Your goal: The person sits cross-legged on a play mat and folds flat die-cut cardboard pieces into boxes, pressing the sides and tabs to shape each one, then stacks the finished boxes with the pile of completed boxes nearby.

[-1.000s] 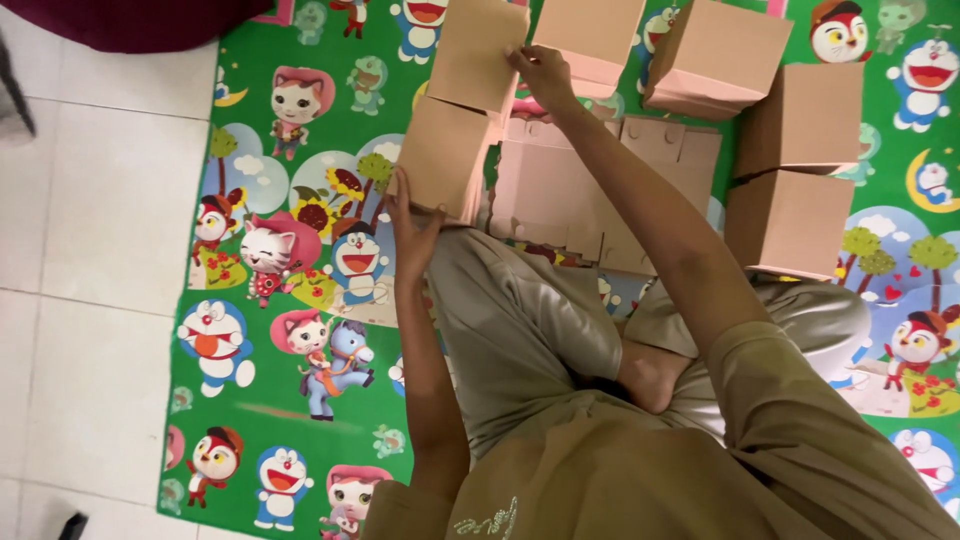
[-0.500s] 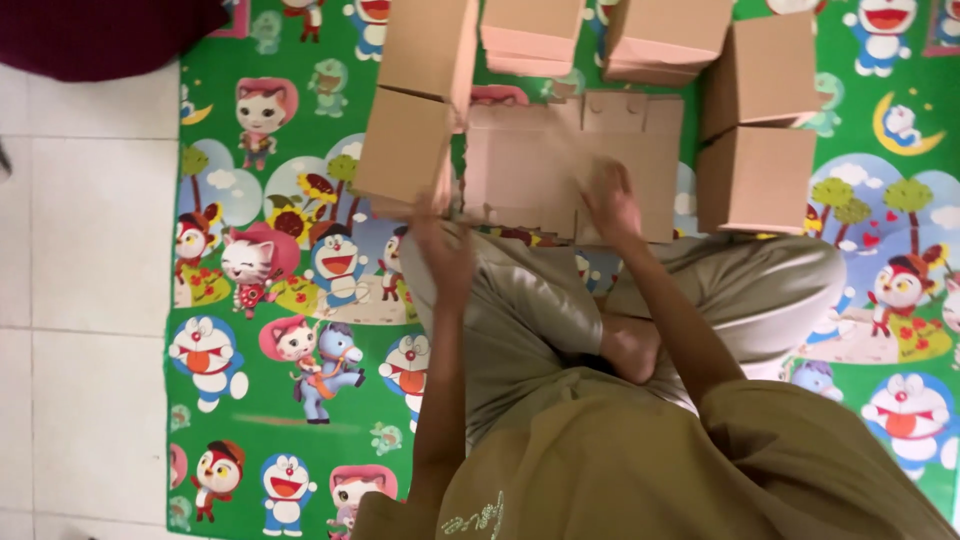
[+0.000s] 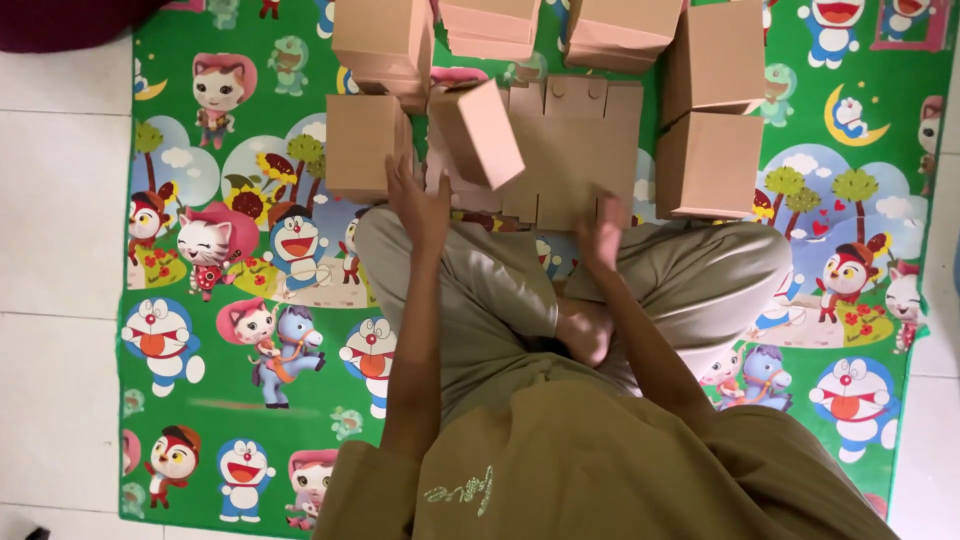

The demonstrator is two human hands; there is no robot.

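Left hand (image 3: 420, 205) open under the tilted small carton (image 3: 478, 135), propping it. Right hand (image 3: 603, 232) open, flat on the unfolded cardboard sheets (image 3: 575, 150), pinning them mid-mat (image 3: 200, 400), near its far edge. Finished boxes (image 3: 710, 165) flank the sheets.

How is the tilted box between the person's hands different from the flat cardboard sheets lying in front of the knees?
The tilted box is folded into a closed block with sides; the flat cardboard sheets are still unfolded, with tabs along their far edge. The box sits askew, resting partly on the sheets, near the left hand; the sheets lie flat on the mat, touched by the right hand. Both are plain brown cardboard.
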